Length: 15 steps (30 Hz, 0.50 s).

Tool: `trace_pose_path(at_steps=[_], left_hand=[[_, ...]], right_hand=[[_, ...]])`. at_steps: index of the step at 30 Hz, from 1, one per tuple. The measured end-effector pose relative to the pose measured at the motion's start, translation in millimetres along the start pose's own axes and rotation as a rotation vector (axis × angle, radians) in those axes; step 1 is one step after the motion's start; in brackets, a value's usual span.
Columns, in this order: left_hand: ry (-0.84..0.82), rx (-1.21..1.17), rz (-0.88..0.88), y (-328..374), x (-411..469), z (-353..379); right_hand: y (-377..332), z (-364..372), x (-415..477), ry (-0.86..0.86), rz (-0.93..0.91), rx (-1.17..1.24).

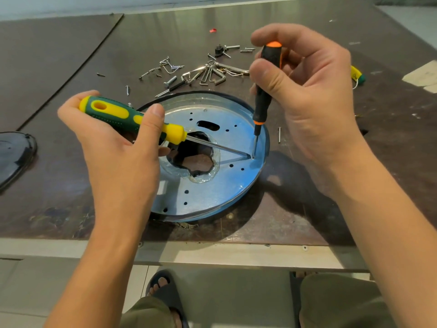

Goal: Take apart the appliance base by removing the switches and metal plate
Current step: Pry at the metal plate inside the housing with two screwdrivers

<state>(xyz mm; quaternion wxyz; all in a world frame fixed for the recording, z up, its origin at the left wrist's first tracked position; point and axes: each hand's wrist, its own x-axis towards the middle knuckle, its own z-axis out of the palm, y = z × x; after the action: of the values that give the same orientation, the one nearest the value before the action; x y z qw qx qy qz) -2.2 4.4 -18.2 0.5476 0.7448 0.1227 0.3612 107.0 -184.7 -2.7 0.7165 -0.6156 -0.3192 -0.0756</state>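
Near the front edge of the worktable (71, 55) sits the round appliance base (208, 215), its dark rim ringing the bluish metal plate (205, 195) that lies seated inside it. The plate's small holes look empty of screws, and a ragged central opening (194, 157), edged with clear glue-like residue, shows the table through it. Two blade tips meet at one spot on the plate's right side, close to the rim. The yellow-and-green screwdriver (123, 117) lies nearly flat across the opening, and the left hand (113, 147) grips its handle with fingers and thumb wrapped around it. The orange-and-black screwdriver (267, 86) stands almost upright, and the right hand (314, 102) pinches its handle between thumb and curled fingers. One screw (279, 134) lies just beside the base on the right. Behind the base are scattered loose screws (165, 67), a bunch of hex keys (210, 75) and a small black part (219, 50) that may be a removed switch, though I cannot tell. A dark oval cover (14, 155) rests at the far left. By my judgement the fasteners are out and no switches show on the base, so the task is well along; what remains is prying the plate free and lifting it out.
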Motion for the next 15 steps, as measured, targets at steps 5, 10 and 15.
trace_pose_path(at_steps=[5, 10, 15], left_hand=[[0.024, 0.015, 0.010, 3.5, -2.9, 3.2], [0.028, 0.020, 0.009, 4.5, -2.5, 2.6], [0.018, 0.021, 0.017, 3.1, -0.6, 1.7]], right_hand=[[-0.2, -2.2, -0.8, -0.046, 0.055, 0.150], [-0.7, -7.8, -0.5, -0.028, 0.099, 0.105], [-0.1, -6.1, 0.2, -0.078, -0.007, 0.042]])
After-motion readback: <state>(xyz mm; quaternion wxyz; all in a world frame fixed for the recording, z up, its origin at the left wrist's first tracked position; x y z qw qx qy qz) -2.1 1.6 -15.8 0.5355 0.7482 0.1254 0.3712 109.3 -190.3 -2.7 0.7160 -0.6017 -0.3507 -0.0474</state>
